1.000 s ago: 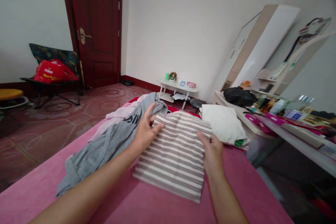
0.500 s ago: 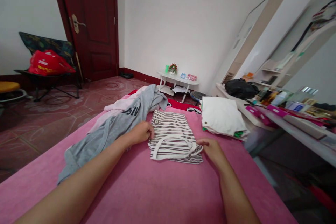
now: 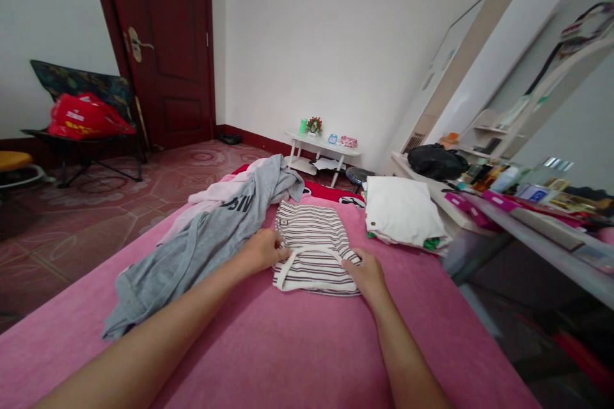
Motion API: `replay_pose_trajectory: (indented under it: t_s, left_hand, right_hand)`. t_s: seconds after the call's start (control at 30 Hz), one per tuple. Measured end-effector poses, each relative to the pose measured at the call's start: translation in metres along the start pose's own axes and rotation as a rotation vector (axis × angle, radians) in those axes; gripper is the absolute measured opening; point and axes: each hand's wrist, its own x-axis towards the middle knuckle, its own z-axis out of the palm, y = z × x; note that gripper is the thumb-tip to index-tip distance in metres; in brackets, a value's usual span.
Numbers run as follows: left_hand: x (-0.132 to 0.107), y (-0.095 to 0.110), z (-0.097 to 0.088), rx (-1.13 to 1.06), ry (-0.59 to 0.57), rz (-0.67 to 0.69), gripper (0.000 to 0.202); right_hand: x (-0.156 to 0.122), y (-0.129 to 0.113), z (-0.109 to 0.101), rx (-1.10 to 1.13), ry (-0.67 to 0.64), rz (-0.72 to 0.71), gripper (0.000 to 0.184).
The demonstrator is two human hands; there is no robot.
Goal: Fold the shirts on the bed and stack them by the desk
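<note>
A white shirt with dark stripes [image 3: 314, 230] lies folded on the pink bedspread [image 3: 297, 345], its pale neckband facing me. My left hand [image 3: 263, 250] grips the shirt's left edge, with the thumb on top of the cloth. On the opposite edge, my right hand [image 3: 367, 271] pinches the fabric near the neckband between thumb and fingers. To the left of the shirt, a grey garment with dark lettering [image 3: 206, 249] lies loosely spread out, close to my left forearm.
A stack of folded clothes with a white piece on top [image 3: 400, 208] sits at the bed's right edge. Beside it runs a cluttered dressing table [image 3: 518, 211]. Beyond the bed stand a small white table [image 3: 321, 144] and a folding chair with a red bag [image 3: 89, 118].
My right hand has moved left and closed on the shirt's right edge, drawing it inward. My left hand has shifted slightly, its thumb now over the cloth.
</note>
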Motion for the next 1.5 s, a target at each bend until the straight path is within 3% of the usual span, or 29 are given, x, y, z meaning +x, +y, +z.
replay_pose_trajectory:
  t_s: [0.1, 0.17, 0.23, 0.33, 0.43, 0.53, 0.6, 0.67, 0.8, 0.93, 1.1, 1.2, 1.3, 1.4, 1.5]
  left_hand:
    - [-0.007, 0.019, 0.013, -0.258, 0.045, 0.29, 0.032]
    - [-0.015, 0.032, 0.023, -0.486, -0.028, 0.538, 0.039]
    - [-0.022, 0.041, 0.033, -0.636, -0.138, 0.638, 0.044]
    - [-0.027, 0.044, 0.044, -0.74, -0.25, 0.617, 0.045]
    - [-0.022, 0.04, 0.051, -0.854, -0.272, 0.544, 0.039]
    - [-0.011, 0.033, 0.059, -1.023, -0.076, 0.308, 0.039]
    - [-0.003, 0.025, 0.062, -1.067, 0.079, 0.158, 0.042]
    - [0.005, 0.017, 0.064, -1.051, 0.171, 0.092, 0.04]
    - [0.012, 0.005, 0.069, -0.97, 0.172, 0.116, 0.032]
    - [0.011, 0.005, 0.078, -0.834, 0.119, 0.183, 0.024]
    - [0.011, 0.006, 0.083, -0.694, 0.11, 0.19, 0.022]
    - [0.011, 0.007, 0.081, -0.557, 0.113, 0.178, 0.021]
    - [0.013, 0.007, 0.081, -0.466, 0.111, 0.172, 0.021]
    - [0.014, 0.007, 0.083, -0.456, 0.107, 0.165, 0.023]
    - [0.015, 0.007, 0.083, -0.442, 0.108, 0.16, 0.022]
  right_hand:
    - [-0.009, -0.03, 0.008, -0.001, -0.017, -0.081, 0.029]
    - [-0.018, -0.051, 0.014, 0.097, -0.097, -0.079, 0.042]
    - [-0.024, -0.064, 0.02, 0.135, -0.16, -0.036, 0.055]
    - [-0.023, -0.061, 0.026, 0.116, -0.12, 0.027, 0.071]
    - [-0.014, -0.04, 0.03, 0.16, -0.033, 0.06, 0.069]
    - [-0.007, -0.026, 0.029, 0.286, 0.005, 0.052, 0.058]
    - [-0.008, -0.029, 0.025, 0.414, 0.004, 0.06, 0.055]
    - [-0.011, -0.04, 0.018, 0.519, 0.016, 0.053, 0.054]
    - [-0.018, -0.07, -0.007, 0.571, 0.103, -0.03, 0.053]
    - [-0.012, -0.089, -0.042, 0.418, 0.288, -0.117, 0.048]
    - [0.045, -0.092, -0.101, 0.035, 0.569, -0.331, 0.046]
    - [0.1, -0.081, -0.139, -0.214, 0.665, -0.393, 0.047]
    - [0.148, -0.05, -0.162, -0.437, 0.687, -0.312, 0.047]
    - [0.176, 0.002, -0.164, -0.56, 0.511, -0.164, 0.047]
    - [0.182, 0.058, -0.153, -0.562, 0.357, 0.032, 0.043]
